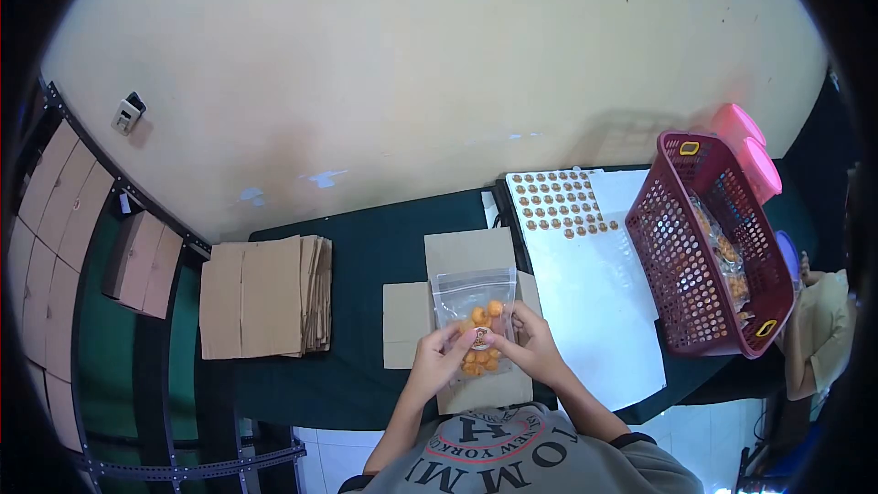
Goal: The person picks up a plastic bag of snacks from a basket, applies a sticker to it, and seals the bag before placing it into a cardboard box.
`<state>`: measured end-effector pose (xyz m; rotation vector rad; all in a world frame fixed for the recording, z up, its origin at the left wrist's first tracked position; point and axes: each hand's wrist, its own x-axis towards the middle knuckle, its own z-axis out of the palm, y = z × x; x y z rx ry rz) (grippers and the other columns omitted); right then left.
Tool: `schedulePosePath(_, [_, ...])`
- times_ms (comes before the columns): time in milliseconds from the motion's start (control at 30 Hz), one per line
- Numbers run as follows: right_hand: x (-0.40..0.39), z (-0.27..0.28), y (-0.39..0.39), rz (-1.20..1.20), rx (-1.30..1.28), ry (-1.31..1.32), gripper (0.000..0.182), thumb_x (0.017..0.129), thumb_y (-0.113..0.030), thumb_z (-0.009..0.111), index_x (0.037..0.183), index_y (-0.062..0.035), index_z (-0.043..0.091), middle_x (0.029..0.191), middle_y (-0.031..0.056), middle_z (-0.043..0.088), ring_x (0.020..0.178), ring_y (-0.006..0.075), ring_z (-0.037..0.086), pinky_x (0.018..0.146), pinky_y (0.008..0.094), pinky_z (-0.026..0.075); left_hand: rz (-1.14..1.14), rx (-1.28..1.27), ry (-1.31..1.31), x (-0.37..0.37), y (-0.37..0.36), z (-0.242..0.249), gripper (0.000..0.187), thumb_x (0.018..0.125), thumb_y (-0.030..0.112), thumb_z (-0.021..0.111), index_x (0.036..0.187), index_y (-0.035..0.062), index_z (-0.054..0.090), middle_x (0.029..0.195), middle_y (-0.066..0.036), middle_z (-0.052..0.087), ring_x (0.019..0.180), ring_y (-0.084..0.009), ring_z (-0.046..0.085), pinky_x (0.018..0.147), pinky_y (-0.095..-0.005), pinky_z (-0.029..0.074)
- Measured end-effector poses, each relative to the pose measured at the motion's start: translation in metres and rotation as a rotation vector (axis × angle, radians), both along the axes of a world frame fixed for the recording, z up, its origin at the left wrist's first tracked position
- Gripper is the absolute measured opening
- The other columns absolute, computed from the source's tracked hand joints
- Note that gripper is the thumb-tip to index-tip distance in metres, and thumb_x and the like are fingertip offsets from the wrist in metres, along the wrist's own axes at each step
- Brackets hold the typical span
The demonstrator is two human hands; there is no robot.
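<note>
A clear zip-top bag [476,287] of round orange snacks hangs over an open cardboard box [469,252]. My left hand [441,359] grips the bag's left side, and my right hand [534,348] grips its right side. Both thumbs press near a round sticker [482,338] on the front of the bag. The fingers behind the bag are mostly hidden. Around the bag, the box's flaps are spread outward, while its inside is largely covered by the bag and hands.
Right of the box lies a white sheet with rows of round stickers [558,201]. A maroon basket [704,247] holds several snack bags, with pink containers [745,151] behind. Flattened cardboard boxes [251,297] are stacked at left. Another person [819,334] is at far right.
</note>
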<state>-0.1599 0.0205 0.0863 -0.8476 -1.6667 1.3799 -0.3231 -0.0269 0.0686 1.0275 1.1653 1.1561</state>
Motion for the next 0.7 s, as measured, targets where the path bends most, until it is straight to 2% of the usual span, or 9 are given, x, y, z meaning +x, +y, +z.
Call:
schedulePosePath(67, [-0.001, -0.003, 0.0, 0.008, -0.06, 0.07, 0.031, 0.075, -0.015, 0.066, 0.099, -0.0016, 0.05, 0.08, 0.0025, 0.053, 0.073, 0.0084, 0.05, 0.066, 0.0229, 0.041, 0.239, 0.197, -0.033, 0.006, 0.004, 0.003, 0.02, 0.086, 0.014, 0.052, 0.096, -0.0028, 0.057, 0.083, -0.004, 0.059, 0.077, -0.0064, 0.054, 0.068, -0.0203, 0.044])
schedulePosePath(167, [-0.003, -0.007, -0.002, 0.0, -0.1, 0.155, 0.03, 0.076, -0.014, 0.065, 0.099, -0.002, 0.05, 0.078, 0.0013, 0.052, 0.073, 0.0073, 0.049, 0.066, 0.0218, 0.04, 0.411, 0.251, -0.15, 0.004, 0.013, 0.023, 0.017, 0.086, 0.012, 0.053, 0.093, -0.0025, 0.058, 0.081, -0.005, 0.059, 0.077, -0.0081, 0.055, 0.069, -0.0221, 0.044])
schedulePosePath(267, [-0.001, -0.009, -0.004, 0.042, -0.068, 0.069, 0.031, 0.076, -0.015, 0.065, 0.1, -0.0022, 0.05, 0.08, 0.0013, 0.051, 0.072, 0.007, 0.048, 0.066, 0.0217, 0.041, 0.421, 0.258, -0.099, -0.003, 0.016, 0.017, 0.014, 0.085, 0.01, 0.053, 0.091, -0.002, 0.058, 0.081, -0.005, 0.059, 0.075, -0.0093, 0.055, 0.069, -0.0221, 0.044])
schedulePosePath(367, [0.0, -0.007, -0.004, 0.075, -0.197, 0.075, 0.032, 0.075, -0.016, 0.066, 0.099, -0.0024, 0.051, 0.08, 0.0007, 0.051, 0.073, 0.0062, 0.047, 0.065, 0.0213, 0.04, 0.399, 0.275, -0.07, 0.002, 0.016, 0.02, 0.013, 0.085, 0.009, 0.053, 0.09, -0.0016, 0.058, 0.081, -0.005, 0.059, 0.075, -0.0091, 0.056, 0.068, -0.0221, 0.044])
schedulePosePath(433, [0.005, -0.01, 0.0, 0.137, -0.106, -0.015, 0.033, 0.075, -0.017, 0.067, 0.1, -0.0019, 0.052, 0.078, 0.0006, 0.05, 0.073, 0.0069, 0.047, 0.066, 0.0224, 0.04, 0.386, 0.281, -0.063, 0.001, 0.017, 0.02, 0.013, 0.085, 0.009, 0.053, 0.09, -0.0015, 0.058, 0.08, -0.005, 0.059, 0.075, -0.009, 0.056, 0.068, -0.0217, 0.044])
schedulePosePath(533, [0.01, -0.007, 0.01, 0.119, 0.046, 0.054, 0.035, 0.074, -0.019, 0.068, 0.1, -0.0009, 0.053, 0.08, 0.0022, 0.052, 0.076, 0.009, 0.048, 0.068, 0.0239, 0.041, 0.368, 0.315, -0.05, -0.001, 0.017, 0.022, 0.013, 0.085, 0.009, 0.054, 0.088, -0.0017, 0.059, 0.079, -0.005, 0.059, 0.074, -0.0091, 0.055, 0.066, -0.0213, 0.043])
schedulePosePath(600, [0.017, 0.007, 0.02, 0.104, 0.018, -0.087, 0.039, 0.072, -0.02, 0.069, 0.102, -0.0011, 0.052, 0.087, 0.0051, 0.054, 0.08, 0.0126, 0.05, 0.072, 0.0259, 0.041, 0.364, 0.347, -0.042, -0.003, 0.017, 0.023, 0.013, 0.084, 0.009, 0.054, 0.087, -0.002, 0.059, 0.078, -0.005, 0.059, 0.073, -0.0093, 0.055, 0.066, -0.0214, 0.043])
schedulePosePath(667, [0.014, 0.02, 0.025, 0.019, 0.28, -0.077, 0.04, 0.07, -0.021, 0.069, 0.101, -0.0025, 0.053, 0.09, 0.0061, 0.055, 0.082, 0.0152, 0.051, 0.071, 0.0258, 0.041, 0.313, 0.432, 0.263, -0.005, 0.017, 0.02, 0.011, 0.082, 0.008, 0.057, 0.084, -0.0024, 0.06, 0.076, -0.006, 0.059, 0.069, -0.0108, 0.055, 0.062, -0.0222, 0.043])
schedulePosePath(700, [0.011, 0.028, 0.026, -0.009, 0.337, -0.117, 0.032, 0.069, -0.021, 0.069, 0.094, -0.0044, 0.056, 0.085, 0.0057, 0.056, 0.081, 0.0175, 0.053, 0.07, 0.0279, 0.04, 0.311, 0.433, 0.262, -0.004, 0.018, 0.02, 0.011, 0.082, 0.008, 0.057, 0.084, -0.0024, 0.06, 0.076, -0.006, 0.059, 0.069, -0.0108, 0.055, 0.062, -0.0222, 0.043])
